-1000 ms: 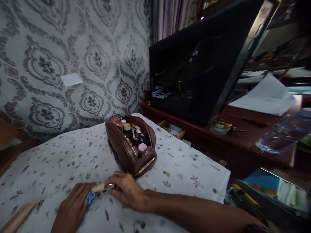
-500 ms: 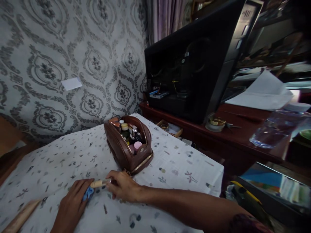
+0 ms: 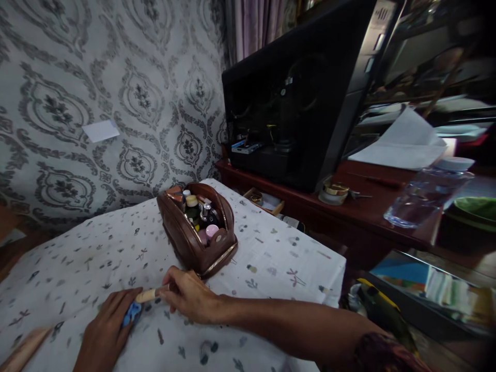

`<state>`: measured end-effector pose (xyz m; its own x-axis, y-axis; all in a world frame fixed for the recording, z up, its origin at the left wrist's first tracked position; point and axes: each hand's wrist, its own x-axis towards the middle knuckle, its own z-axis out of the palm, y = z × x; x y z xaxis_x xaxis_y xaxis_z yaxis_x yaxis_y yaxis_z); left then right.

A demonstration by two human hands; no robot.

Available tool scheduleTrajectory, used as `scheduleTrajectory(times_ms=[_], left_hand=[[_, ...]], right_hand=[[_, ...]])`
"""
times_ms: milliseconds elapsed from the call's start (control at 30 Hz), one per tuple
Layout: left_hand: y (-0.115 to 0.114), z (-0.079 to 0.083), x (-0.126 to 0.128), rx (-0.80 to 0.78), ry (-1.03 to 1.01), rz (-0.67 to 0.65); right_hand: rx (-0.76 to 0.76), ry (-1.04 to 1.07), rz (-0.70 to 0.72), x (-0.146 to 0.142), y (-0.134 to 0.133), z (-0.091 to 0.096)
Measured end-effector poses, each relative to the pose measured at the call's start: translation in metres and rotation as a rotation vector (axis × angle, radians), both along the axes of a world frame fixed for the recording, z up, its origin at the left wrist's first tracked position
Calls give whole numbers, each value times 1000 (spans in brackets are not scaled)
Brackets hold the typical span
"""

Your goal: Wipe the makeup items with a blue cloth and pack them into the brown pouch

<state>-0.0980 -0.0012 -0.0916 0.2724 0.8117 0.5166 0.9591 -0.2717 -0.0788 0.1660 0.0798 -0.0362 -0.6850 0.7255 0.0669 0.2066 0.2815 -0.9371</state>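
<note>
A brown leather pouch [image 3: 189, 243] stands open on the patterned white cloth [image 3: 271, 258], packed with several small bottles and jars. Just in front of it my right hand [image 3: 189, 297] pinches the metal end of a small tool with a pale wooden handle [image 3: 146, 295]. My left hand [image 3: 104, 330] lies on the cloth at the other end of that handle, fingers curled over a small blue thing [image 3: 132, 313]. Both hands are closed.
A dark wooden desk [image 3: 368, 227] stands to the right with a black open-backed box [image 3: 294, 103], a gold-lidded jar [image 3: 334, 192], papers [image 3: 399, 147] and a clear glass jar [image 3: 422, 194]. Patterned wallpaper [image 3: 96, 103] lies behind. A wooden piece [image 3: 23, 351] shows at lower left.
The view has swung to the right, so everything sits further left in frame. Both hands keep their hold on the wooden-handled tool and the blue thing.
</note>
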Motion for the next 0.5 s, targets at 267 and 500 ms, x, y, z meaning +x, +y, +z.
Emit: scheduleTrajectory(times_ms=[267, 500], left_hand=[[-2, 6, 4, -22, -3, 10], [-2, 6, 3, -28, -12, 15]], right_hand=[[96, -93, 11, 3, 0, 5], [197, -55, -12, -2, 3, -9]])
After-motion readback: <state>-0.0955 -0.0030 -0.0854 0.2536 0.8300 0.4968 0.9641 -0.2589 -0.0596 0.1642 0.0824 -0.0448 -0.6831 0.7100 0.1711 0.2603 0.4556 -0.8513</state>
